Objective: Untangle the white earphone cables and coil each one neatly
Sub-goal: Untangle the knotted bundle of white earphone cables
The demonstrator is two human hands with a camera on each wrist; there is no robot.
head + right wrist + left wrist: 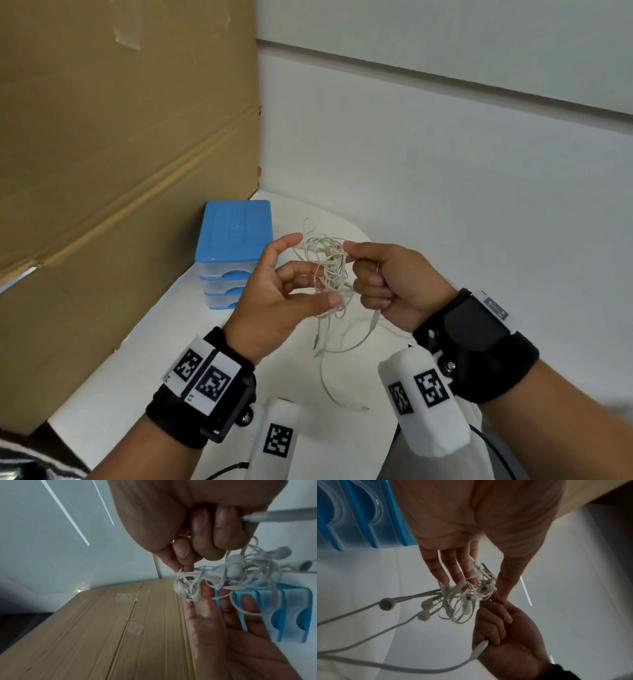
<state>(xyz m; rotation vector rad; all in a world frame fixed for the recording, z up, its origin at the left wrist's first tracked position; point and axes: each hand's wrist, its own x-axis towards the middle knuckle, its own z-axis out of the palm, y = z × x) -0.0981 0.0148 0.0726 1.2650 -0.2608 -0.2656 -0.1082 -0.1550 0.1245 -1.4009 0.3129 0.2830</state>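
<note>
A tangle of white earphone cables (329,267) hangs in the air between both hands, above the white table (147,363). My left hand (310,274) has its fingers and thumb spread and mostly straight, and the knot (471,592) rests against the fingertips (462,579). My right hand (349,253) is a fist. Its thumb and index finger pinch a strand at the knot's right side (181,568), and the curled lower fingers grip a white plug end (480,647). Loose strands (342,346) droop to the table. Earbuds (386,603) dangle below the knot.
A small blue drawer unit (234,240) stands on the table just left of my hands. A big cardboard box (120,137) walls off the left side. Pale wall panels close in the back and right. One jack tip (364,407) lies on the table near me.
</note>
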